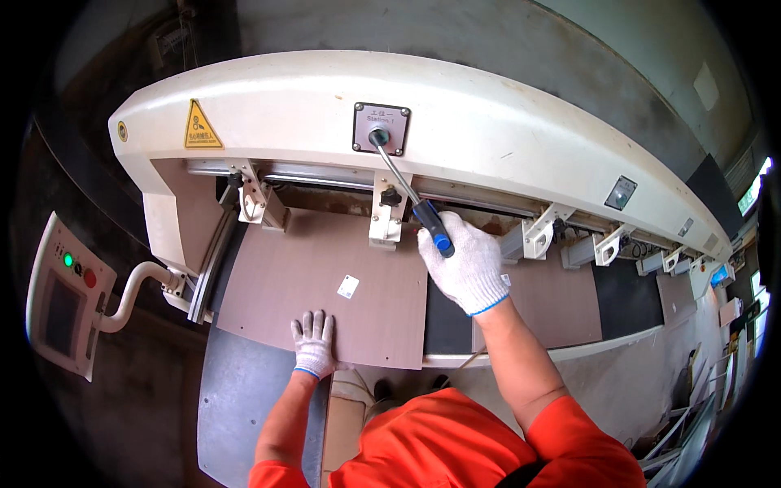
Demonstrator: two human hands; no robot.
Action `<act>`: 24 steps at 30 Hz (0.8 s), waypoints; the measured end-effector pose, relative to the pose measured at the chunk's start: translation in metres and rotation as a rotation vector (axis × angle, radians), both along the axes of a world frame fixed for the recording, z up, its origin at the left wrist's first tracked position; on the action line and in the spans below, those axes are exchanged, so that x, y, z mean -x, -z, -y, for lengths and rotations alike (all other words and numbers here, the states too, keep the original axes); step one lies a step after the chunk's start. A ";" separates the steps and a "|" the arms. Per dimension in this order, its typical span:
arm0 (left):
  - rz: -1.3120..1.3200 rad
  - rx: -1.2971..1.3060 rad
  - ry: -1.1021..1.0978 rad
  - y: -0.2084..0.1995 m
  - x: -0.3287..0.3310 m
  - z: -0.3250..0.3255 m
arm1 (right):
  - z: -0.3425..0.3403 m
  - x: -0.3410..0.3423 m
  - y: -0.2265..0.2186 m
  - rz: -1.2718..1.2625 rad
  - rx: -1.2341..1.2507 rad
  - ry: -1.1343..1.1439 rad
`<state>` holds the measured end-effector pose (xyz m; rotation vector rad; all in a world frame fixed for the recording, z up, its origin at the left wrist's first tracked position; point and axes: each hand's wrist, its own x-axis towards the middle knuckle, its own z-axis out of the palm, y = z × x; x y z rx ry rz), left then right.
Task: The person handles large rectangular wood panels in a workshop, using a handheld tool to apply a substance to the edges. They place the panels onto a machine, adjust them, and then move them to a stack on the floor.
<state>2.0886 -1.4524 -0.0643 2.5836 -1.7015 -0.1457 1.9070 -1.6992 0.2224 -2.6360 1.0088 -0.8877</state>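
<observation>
Head cam: L hand (313, 346) flat, fingers spread, on brown panel (325, 272); R hand (467, 267) wrapped round blue-handled lever (429, 220). Panel's at machine bed's (447, 321) L end; placing prob. done, rest unclear.

Gloved left hand (313, 346) flat on brown panel (305, 281) (white label (348, 287) on top), gloved right hand (470, 262) gripping blue-black handle (427, 218).

Flat brown board (321, 272), slanted blue-black handle (429, 220)
</observation>
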 end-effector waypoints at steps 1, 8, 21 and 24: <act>-0.008 0.006 -0.007 0.000 0.000 0.000 | -0.005 0.001 -0.001 -0.020 -0.032 0.000; 0.005 0.016 0.004 0.004 0.004 0.004 | -0.032 0.063 0.031 -0.079 -0.224 -0.084; -0.149 0.011 0.001 0.003 -0.011 -0.012 | -0.083 0.192 0.170 -0.330 -0.953 -0.267; -0.030 0.133 -0.175 -0.019 -0.061 -0.061 | -0.106 0.202 0.162 -0.462 -0.952 -0.224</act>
